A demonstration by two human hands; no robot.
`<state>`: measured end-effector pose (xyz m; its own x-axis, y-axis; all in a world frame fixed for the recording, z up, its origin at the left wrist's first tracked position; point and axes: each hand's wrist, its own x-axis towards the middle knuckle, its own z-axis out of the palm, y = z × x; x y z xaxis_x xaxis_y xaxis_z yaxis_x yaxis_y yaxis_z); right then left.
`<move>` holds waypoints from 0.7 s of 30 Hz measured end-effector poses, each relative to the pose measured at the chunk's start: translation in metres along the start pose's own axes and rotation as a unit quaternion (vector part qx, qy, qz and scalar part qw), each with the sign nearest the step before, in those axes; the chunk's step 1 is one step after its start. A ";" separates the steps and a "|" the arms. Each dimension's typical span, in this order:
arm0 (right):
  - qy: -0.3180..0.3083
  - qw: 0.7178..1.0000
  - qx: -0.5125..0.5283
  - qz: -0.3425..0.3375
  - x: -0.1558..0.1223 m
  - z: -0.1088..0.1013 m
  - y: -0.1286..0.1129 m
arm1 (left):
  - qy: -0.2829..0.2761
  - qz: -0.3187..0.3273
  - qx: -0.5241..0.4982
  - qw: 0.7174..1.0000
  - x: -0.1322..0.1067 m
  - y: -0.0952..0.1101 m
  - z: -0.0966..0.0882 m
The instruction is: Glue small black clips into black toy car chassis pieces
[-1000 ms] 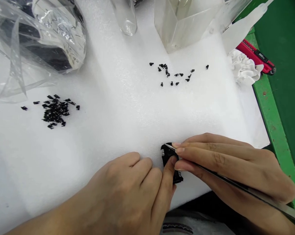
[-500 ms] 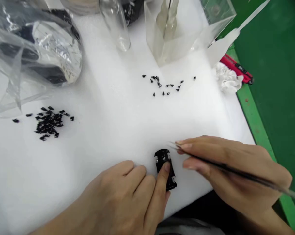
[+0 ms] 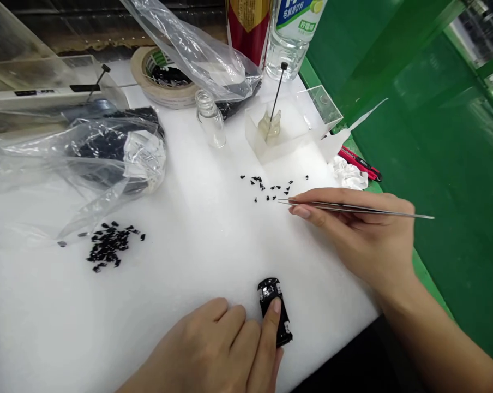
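Observation:
A small black toy car body (image 3: pixel 270 289) lies on the white foam sheet. My left hand (image 3: pixel 226 349) grips it, the index finger pressed on its top and the thumb low at its side. Slim metal tweezers (image 3: pixel 353 208) are pinched in my right hand (image 3: pixel 369 234). Their fine tips reach the near edge of a loose scatter of tiny black parts (image 3: pixel 262 187); whether they touch one I cannot tell. On the left lies a denser heap of small black pieces (image 3: pixel 109 245).
Behind the scatter stand a clear open box (image 3: pixel 258 147) with a glue-like bottle and a small glass vial (image 3: pixel 214 128). Plastic bags (image 3: pixel 119 158), a tape roll (image 3: pixel 164 98) and a drink bottle (image 3: pixel 287 49) are farther back. A red cutter (image 3: pixel 359 162) and crumpled tissue (image 3: pixel 348 173) lie right.
My right hand with the tweezers has moved from beside the car body forward to the scattered parts. My left hand still holds the car body. The view has tilted up.

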<state>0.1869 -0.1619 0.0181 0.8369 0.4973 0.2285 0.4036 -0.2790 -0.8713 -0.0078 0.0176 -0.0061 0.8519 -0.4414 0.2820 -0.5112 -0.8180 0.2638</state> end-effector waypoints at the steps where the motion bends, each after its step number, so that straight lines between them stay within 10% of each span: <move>1: -0.008 1.000 0.002 -0.005 0.000 0.002 0.003 | 0.005 0.001 0.004 1.000 0.000 0.001 0.000; 21: 0.004 1.000 0.024 0.018 -0.001 0.006 0.013 | 0.009 0.002 0.006 1.000 -0.008 0.002 0.004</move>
<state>0.1892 -0.1612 0.0044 0.8539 0.4805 0.1998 0.3548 -0.2566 -0.8990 -0.0149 0.0180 -0.0117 0.8477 -0.4380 0.2993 -0.5130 -0.8204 0.2525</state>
